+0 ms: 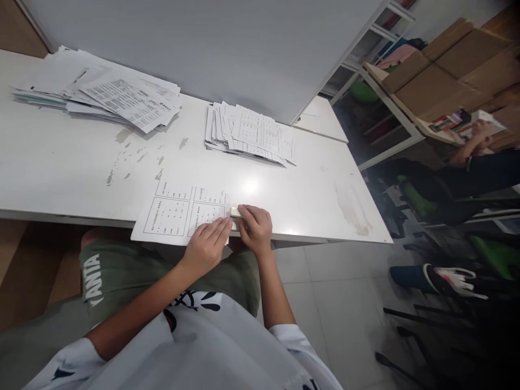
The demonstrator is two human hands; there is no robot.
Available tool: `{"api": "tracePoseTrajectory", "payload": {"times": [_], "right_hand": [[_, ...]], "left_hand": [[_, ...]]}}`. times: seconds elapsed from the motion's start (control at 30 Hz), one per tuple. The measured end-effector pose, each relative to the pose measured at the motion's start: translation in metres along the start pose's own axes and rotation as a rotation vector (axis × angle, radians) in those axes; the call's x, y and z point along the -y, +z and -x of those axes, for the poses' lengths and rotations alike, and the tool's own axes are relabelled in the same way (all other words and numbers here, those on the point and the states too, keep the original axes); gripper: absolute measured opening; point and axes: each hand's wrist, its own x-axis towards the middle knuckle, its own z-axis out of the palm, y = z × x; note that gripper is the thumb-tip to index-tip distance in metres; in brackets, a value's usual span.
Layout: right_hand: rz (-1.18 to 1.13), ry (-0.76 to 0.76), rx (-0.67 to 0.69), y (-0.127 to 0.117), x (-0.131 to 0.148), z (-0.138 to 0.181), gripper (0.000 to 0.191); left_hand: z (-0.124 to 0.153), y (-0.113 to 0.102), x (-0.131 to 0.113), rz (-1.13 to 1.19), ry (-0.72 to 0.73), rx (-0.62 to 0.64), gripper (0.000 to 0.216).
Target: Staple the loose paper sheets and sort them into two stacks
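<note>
nearest the body, the left hand [209, 244] lies at the lower right corner of a printed sheet [166, 216], its fingers extended and pressed together on the paper. the thumb is out of sight; whether it grips the sheet from below cannot be told. beside it, the right hand [257, 227] has its fingers curled, pinching a small pale block [234, 212] at the sheet's right-hand edge. the block's exact kind, and whether it touches the paper, cannot be confirmed.

the sheet rests on the white table [309, 203], its near edge overhanging the front. its print is divided into boxed sections; no finished result is evident on it. with both hands at one edge, work on this sheet is judged under way and incomplete.

farther back, a smaller stack of papers [260, 130] and, to its left, a larger loose pile [122, 92] lie apart from the hands. which sheets are done and which are left cannot be determined; overall progress is therefore unverified.

beyond stands a grey panel [203, 43]. at far right, another person's hands [481, 132] are near cardboard boxes [447, 70].
</note>
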Motion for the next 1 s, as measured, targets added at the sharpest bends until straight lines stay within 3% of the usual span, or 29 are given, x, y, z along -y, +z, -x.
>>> {"api": "tracePoseTrajectory", "payload": {"times": [0.1, 0.23, 0.47, 0.57, 0.83, 1.0], "right_hand": [[-0.010, 0.040, 0.052, -0.002, 0.002, -0.003, 0.038], [-0.062, 0.079, 0.127, -0.002, 0.003, -0.009, 0.035], [-0.210, 0.124, 0.046, -0.002, 0.000, -0.014, 0.028], [-0.319, 0.131, 0.006, -0.005, 0.001, -0.018, 0.027], [-0.413, 0.258, -0.024, -0.009, 0.004, -0.023, 0.018], [-0.445, 0.261, -0.072, -0.007, 0.004, -0.022, 0.012]], "left_hand": [[0.001, -0.002, 0.001, -0.008, 0.095, -0.051, 0.054], [0.000, -0.001, 0.009, -0.014, 0.174, -0.026, 0.048], [-0.017, -0.002, 0.011, 0.026, 0.232, 0.110, 0.044], [-0.027, 0.000, 0.009, 0.033, 0.235, 0.150, 0.044], [-0.041, 0.013, -0.005, 0.023, 0.125, 0.087, 0.039], [-0.041, 0.017, -0.011, 0.042, 0.107, 0.074, 0.035]]}}
